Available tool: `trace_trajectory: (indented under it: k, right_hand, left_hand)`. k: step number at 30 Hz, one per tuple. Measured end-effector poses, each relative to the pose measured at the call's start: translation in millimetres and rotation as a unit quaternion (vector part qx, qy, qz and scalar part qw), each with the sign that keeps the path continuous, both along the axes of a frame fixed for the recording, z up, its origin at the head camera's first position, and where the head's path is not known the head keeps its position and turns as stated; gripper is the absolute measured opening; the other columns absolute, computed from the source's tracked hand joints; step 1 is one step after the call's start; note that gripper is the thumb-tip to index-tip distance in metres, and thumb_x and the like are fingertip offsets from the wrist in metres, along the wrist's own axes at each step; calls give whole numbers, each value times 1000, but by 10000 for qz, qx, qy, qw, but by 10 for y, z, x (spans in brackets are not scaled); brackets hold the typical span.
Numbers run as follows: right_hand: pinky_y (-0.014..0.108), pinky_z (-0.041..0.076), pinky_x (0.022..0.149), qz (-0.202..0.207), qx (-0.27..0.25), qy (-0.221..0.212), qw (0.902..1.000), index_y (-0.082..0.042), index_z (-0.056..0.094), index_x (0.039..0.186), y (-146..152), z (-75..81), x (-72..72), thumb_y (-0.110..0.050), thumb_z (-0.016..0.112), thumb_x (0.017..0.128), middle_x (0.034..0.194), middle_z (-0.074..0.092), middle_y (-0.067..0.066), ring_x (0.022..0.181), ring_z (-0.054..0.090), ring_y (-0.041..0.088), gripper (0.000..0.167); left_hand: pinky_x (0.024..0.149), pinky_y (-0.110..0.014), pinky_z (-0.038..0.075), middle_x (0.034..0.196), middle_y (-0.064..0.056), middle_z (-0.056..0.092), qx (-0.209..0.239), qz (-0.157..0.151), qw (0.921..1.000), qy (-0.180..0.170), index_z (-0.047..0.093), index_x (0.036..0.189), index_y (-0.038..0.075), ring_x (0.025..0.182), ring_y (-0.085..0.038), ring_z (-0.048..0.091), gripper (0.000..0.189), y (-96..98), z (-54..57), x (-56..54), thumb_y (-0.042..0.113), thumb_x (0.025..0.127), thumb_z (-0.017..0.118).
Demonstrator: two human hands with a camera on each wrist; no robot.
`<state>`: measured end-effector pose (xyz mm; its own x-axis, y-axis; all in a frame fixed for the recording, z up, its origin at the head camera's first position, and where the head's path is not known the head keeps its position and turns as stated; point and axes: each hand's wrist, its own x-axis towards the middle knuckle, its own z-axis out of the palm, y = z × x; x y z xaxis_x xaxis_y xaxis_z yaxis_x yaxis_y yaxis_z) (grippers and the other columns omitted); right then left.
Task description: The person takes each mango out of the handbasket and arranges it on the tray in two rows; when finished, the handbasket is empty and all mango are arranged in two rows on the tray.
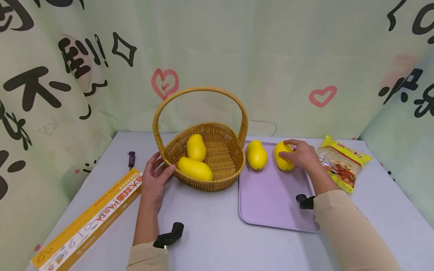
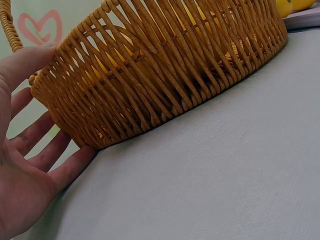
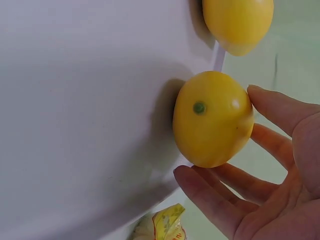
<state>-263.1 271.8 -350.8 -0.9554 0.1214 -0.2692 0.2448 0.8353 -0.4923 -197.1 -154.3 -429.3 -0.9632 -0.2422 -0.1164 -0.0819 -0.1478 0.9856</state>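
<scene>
A wicker basket with a tall arched handle stands in the middle, two yellow mangoes lying inside it. My left hand holds the basket's left end, thumb at the rim and fingers along the outer side; the left wrist view shows this hand against the weave. To the right, a second pair of mangoes is on a purple tray. My right hand has its thumb and fingers around the right mango, near the tray's far edge. Beside that one lies the left mango.
A long pasta box lies slanted at the left, with a small dark purple wrapped item beyond its far end. A yellow food packet lies right of the tray, close to my right forearm. Printed curtains surround the table.
</scene>
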Motion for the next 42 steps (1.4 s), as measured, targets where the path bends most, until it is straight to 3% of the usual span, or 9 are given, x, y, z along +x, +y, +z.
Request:
trace_trajectory:
  k: [4,8,13,17,29,35,42]
  right_hand:
    - [49,58,96,13,-10,0,10000,-6,38,158,3,18,14,-37,62,102,151,38,37,123,49,47,69]
    - [41,60,86,13,-56,2,10000,-7,37,159,3,37,26,-38,63,101,149,39,37,117,52,45,71]
    - [54,55,101,53,-86,103,9999,-7,38,159,-7,80,35,-38,63,101,149,40,37,125,47,48,71]
    - [62,48,109,65,-31,183,9998,-7,38,159,-21,136,45,-37,62,101,150,39,37,128,44,50,69]
    - [61,51,105,471,-44,701,9964,-5,39,158,-141,379,107,-35,61,102,148,45,37,130,48,52,67]
    - [60,52,104,450,-383,984,9934,-9,42,157,-268,571,197,-36,61,102,145,51,32,128,51,49,64]
    - [59,52,104,822,-524,1188,9881,-11,51,151,-470,763,316,-38,63,102,140,59,25,128,55,45,57]
  left_hand:
    - [110,-30,51,158,-2,45,-47,-5,10000,-1,40,158,31,142,-20,49,72,5,4,-4,18,96,75]
    - [101,-21,55,158,-4,45,23,-7,10000,56,40,158,29,141,-21,48,72,5,-2,-6,15,96,75]
    - [92,-13,56,158,-4,45,133,-3,9999,99,40,158,28,141,-21,48,73,6,-14,-9,13,96,75]
    - [95,-16,56,158,-4,45,118,-7,9999,69,40,158,28,141,-20,48,73,11,-11,-6,15,96,75]
    - [93,-12,55,158,-4,45,52,-26,10000,68,39,159,28,143,-21,47,73,8,10,12,15,96,74]
    - [94,-13,55,158,-4,45,76,-26,9999,68,38,159,28,143,-20,47,73,11,18,16,15,97,74]
    - [94,-13,55,158,-3,44,109,-33,9999,42,39,159,28,142,-20,47,73,13,19,15,15,96,74]
